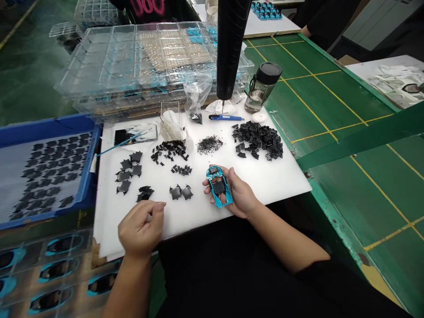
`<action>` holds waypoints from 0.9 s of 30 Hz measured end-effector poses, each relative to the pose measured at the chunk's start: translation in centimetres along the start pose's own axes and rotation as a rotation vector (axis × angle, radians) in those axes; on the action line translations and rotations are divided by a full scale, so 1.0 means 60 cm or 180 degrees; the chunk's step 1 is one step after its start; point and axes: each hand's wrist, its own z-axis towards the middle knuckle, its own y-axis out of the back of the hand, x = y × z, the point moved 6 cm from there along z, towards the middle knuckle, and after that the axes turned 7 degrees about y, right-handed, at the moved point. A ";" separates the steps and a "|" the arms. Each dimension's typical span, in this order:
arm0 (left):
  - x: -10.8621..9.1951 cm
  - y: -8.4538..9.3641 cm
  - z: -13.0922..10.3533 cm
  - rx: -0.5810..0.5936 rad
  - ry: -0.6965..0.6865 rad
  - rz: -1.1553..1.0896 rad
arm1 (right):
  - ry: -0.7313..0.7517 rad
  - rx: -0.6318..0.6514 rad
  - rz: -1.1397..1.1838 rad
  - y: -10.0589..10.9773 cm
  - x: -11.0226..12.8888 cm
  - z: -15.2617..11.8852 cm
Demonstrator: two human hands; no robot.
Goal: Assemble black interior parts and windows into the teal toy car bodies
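Observation:
My right hand (243, 194) holds a blue toy car body (219, 187) above the front of the white board. Black parts sit inside the blue shell, and my fingers reach under it. My left hand (142, 227) is closed in a fist at the board's front left edge; whether anything is inside cannot be seen. Just beyond that fist lies a small cluster of black parts (145, 193). Two dark grey plates (181, 192) lie between my hands. An electric screwdriver (228, 53) hangs point down over the board, above a heap of tiny screws (210, 144).
A heap of black pieces (260, 139) covers the board's right side, near a water bottle (263, 88) and a blue cutter (226, 118). Clear compartment trays (109, 57) are stacked behind. At left is a blue bin (89, 170) with rows of grey parts.

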 end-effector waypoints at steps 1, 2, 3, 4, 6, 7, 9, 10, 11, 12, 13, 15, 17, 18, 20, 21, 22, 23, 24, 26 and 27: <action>0.000 0.000 0.000 0.0005 0.0001 0.0003 | 0.0004 -0.0007 -0.0008 0.000 0.000 0.000; 0.001 0.000 -0.001 0.0008 0.0008 0.0004 | 0.0004 -0.0007 -0.0015 -0.001 0.000 0.000; 0.001 0.000 -0.001 0.0008 0.0020 0.0005 | 0.0005 -0.0007 -0.0018 -0.001 0.001 -0.001; 0.002 0.000 -0.001 0.0007 0.0033 0.0007 | 0.0004 -0.0001 -0.0017 -0.001 0.000 0.000; 0.003 0.000 -0.001 0.0007 0.0057 0.0010 | -0.0005 0.0014 -0.0002 -0.002 0.000 0.000; 0.003 0.001 -0.001 0.0002 0.0070 0.0012 | -0.0007 0.0022 0.0008 -0.001 0.000 0.000; 0.004 0.001 0.000 -0.0008 0.0103 0.0031 | -0.0001 0.0051 0.0024 -0.001 -0.001 0.000; 0.004 0.001 0.000 -0.0014 0.0126 0.0046 | 0.0001 0.0071 0.0031 0.000 -0.001 0.000; 0.005 0.000 0.000 -0.0020 0.0148 0.0063 | 0.0005 0.0088 0.0040 0.000 -0.001 0.000; 0.005 0.000 0.000 -0.0028 0.0171 0.0085 | 0.0005 0.0104 0.0055 0.001 -0.002 0.000; 0.006 0.000 0.000 -0.0025 0.0199 0.0109 | 0.0003 0.0118 0.0073 0.002 -0.002 0.000; 0.006 -0.001 0.000 -0.0002 0.0258 0.0161 | -0.0007 0.0138 0.0116 0.003 -0.003 0.000; 0.006 -0.003 0.001 0.0019 0.0310 0.0218 | -0.0027 0.0138 0.0141 0.003 -0.004 0.000; 0.005 -0.003 0.001 0.0024 0.0328 0.0240 | -0.0046 0.0128 0.0148 0.003 -0.004 0.000; 0.003 -0.003 0.002 -0.0002 0.0337 0.0267 | -0.0097 0.0102 0.0169 0.003 -0.004 -0.001; 0.002 -0.003 0.002 -0.0014 0.0344 0.0275 | -0.0120 0.0090 0.0183 0.003 -0.004 -0.001; 0.002 -0.003 0.003 -0.0015 0.0347 0.0285 | -0.0138 0.0083 0.0201 0.003 -0.004 -0.002; 0.001 -0.003 0.003 -0.0016 0.0341 0.0300 | -0.0148 0.0080 0.0221 0.003 -0.004 -0.002; 0.000 -0.003 0.004 -0.0010 0.0329 0.0322 | -0.0157 0.0083 0.0235 0.003 -0.004 -0.002; -0.001 -0.004 0.004 0.0012 0.0297 0.0366 | -0.0167 0.0088 0.0248 0.003 -0.004 -0.002; -0.002 -0.004 0.005 0.0025 0.0284 0.0384 | -0.0169 0.0095 0.0249 0.004 -0.004 -0.002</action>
